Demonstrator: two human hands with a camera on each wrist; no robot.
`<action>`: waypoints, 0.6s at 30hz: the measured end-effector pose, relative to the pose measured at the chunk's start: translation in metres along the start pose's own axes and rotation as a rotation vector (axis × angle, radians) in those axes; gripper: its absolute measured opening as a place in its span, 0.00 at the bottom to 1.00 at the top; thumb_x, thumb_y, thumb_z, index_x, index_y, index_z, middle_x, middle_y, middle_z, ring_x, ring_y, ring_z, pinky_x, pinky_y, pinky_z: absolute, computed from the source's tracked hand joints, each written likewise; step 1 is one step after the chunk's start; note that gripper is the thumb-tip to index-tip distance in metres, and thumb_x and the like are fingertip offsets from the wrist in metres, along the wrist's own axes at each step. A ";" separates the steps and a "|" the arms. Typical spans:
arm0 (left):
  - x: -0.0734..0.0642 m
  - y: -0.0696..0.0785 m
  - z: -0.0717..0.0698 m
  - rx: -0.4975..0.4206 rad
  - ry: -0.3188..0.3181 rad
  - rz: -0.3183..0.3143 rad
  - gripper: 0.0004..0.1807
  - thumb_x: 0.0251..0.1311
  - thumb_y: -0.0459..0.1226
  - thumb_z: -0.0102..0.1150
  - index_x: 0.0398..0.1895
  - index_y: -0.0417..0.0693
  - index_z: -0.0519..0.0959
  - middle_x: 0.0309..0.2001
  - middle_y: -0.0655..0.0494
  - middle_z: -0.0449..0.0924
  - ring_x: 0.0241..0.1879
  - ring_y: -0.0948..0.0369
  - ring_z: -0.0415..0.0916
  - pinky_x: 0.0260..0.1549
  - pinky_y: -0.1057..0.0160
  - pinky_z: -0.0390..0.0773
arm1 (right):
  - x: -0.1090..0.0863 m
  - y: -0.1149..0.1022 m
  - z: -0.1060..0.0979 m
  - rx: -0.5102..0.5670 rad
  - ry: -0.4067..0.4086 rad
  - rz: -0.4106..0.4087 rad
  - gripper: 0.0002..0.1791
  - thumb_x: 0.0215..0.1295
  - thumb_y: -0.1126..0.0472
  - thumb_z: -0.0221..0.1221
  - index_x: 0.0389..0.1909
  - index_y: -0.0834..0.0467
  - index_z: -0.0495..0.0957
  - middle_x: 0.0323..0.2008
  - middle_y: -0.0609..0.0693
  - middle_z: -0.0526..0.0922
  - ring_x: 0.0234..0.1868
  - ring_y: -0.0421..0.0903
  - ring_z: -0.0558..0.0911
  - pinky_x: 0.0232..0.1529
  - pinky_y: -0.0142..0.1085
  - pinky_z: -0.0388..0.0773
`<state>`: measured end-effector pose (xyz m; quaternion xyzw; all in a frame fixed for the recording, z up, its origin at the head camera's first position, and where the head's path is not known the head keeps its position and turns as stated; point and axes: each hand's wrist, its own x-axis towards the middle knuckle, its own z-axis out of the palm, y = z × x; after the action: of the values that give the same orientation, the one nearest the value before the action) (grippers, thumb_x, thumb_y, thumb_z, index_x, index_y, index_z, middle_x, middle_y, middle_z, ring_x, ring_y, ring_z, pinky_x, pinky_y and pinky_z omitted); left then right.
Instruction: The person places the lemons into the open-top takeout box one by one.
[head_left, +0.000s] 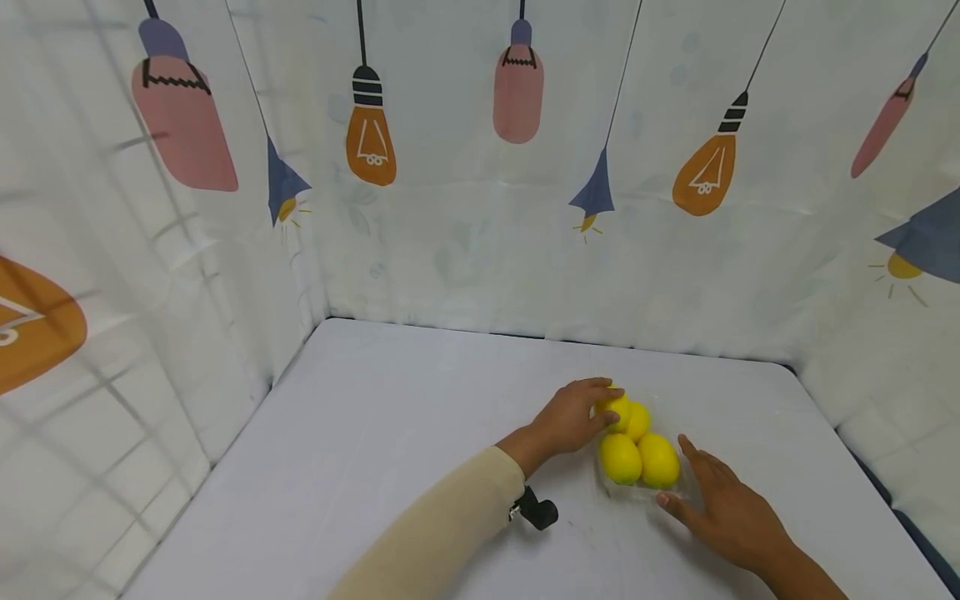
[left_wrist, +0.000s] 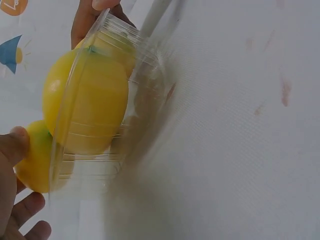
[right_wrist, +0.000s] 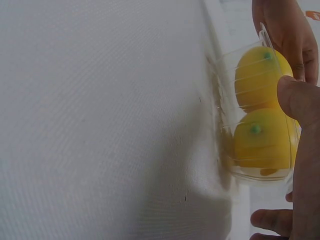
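A clear plastic container [head_left: 633, 490] sits on the table at right, holding several yellow lemons [head_left: 658, 461] with green tips. My left hand [head_left: 576, 414] reaches over its far left corner. Thumb and fingers hold a lemon [left_wrist: 36, 156] there, the thumb on one side in the left wrist view. On the container's right side, my right hand [head_left: 731, 508] is spread with fingers extended, its thumb close to the near right corner. The right thumb [right_wrist: 295, 97] overlaps the container's rim in the right wrist view. My left fingers partly hide the far lemon.
A white cloth covers the table [head_left: 375, 417]. Behind it and at both sides hang pale curtains [head_left: 465, 258] printed with lamps and bulbs. A black wrist mount [head_left: 537, 510] sticks out below my left sleeve [head_left: 442, 525].
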<state>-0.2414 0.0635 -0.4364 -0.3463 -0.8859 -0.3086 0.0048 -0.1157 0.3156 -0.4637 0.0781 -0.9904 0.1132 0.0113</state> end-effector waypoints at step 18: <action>0.004 0.001 0.011 0.173 -0.019 -0.170 0.22 0.69 0.53 0.63 0.65 0.68 0.80 0.60 0.73 0.78 0.55 0.62 0.65 0.54 0.58 0.61 | 0.000 0.003 0.001 0.019 -0.004 -0.002 0.56 0.68 0.26 0.52 0.82 0.59 0.46 0.70 0.70 0.67 0.67 0.70 0.69 0.50 0.69 0.75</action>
<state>-0.2413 0.0723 -0.4444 -0.2713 -0.9353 -0.2271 -0.0001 -0.1160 0.3184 -0.4649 0.0794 -0.9893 0.1223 0.0084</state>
